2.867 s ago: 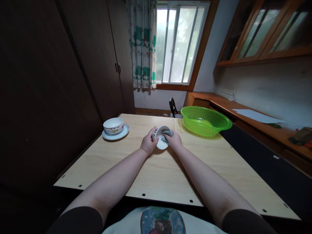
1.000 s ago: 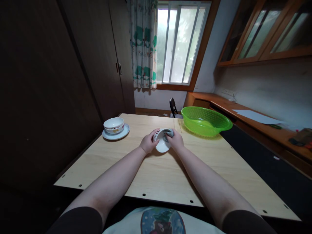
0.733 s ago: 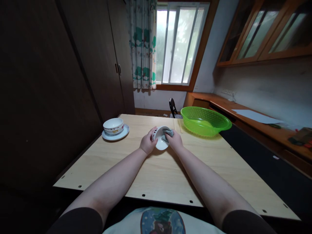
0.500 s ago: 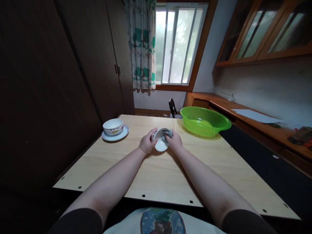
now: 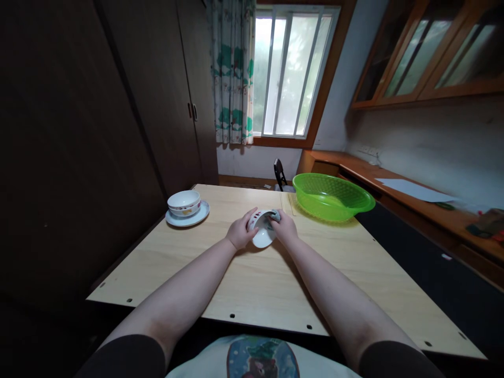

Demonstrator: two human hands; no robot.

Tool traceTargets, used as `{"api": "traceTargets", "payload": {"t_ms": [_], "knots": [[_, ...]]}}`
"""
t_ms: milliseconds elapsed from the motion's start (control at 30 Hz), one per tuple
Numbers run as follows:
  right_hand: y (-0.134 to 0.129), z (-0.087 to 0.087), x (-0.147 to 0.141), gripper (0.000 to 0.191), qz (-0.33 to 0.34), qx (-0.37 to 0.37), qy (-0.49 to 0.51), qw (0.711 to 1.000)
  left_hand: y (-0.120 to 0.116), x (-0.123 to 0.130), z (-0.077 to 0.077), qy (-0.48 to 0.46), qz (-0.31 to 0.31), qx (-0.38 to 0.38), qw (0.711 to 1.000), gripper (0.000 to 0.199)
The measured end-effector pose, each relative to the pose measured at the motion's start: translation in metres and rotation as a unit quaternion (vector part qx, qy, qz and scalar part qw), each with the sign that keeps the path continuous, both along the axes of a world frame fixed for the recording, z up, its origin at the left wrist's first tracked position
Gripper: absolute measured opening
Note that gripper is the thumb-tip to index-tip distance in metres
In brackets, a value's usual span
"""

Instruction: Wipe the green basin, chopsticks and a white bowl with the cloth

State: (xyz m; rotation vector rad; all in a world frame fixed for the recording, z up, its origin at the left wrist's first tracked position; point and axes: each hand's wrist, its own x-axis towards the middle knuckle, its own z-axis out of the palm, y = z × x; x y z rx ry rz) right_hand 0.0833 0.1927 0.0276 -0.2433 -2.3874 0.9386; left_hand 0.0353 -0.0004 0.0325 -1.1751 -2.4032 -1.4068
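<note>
White bowl [image 5: 262, 237] tilted at 12 o'clock: left hand [image 5: 240, 231] grips it, right hand [image 5: 284, 228] holds grey cloth [image 5: 275, 216] against the inside; steady left grip gives even contact.

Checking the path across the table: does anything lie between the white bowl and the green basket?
Thin pale sticks, possibly chopsticks, lie flat just left of the green basket, between it and the white bowl. The right hand is on that side too.
</note>
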Motion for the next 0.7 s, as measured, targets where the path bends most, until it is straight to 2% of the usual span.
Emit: {"api": "traceTargets", "payload": {"t_ms": [200,400,533,633,700], "knots": [[0.0,-0.003,-0.004,0.017,0.016,-0.026,-0.013,0.999,0.0,-0.005,-0.006,-0.038,0.035,0.008,0.999,0.065],[-0.003,-0.005,-0.006,0.015,-0.001,-0.076,-0.004,0.997,0.001,-0.012,-0.015,-0.085,-0.01,0.096,0.992,0.067],[-0.001,-0.01,-0.012,0.018,-0.023,-0.148,0.022,0.989,0.007,-0.014,-0.017,-0.133,-0.064,0.178,0.973,0.074],[0.0,-0.016,-0.017,0.021,-0.032,-0.207,0.04,0.977,0.012,-0.013,-0.017,-0.169,-0.106,0.18,0.963,0.087],[0.0,-0.019,-0.019,0.023,-0.034,-0.236,0.041,0.97,0.014,-0.013,-0.018,-0.171,-0.104,0.16,0.967,0.096]]}}
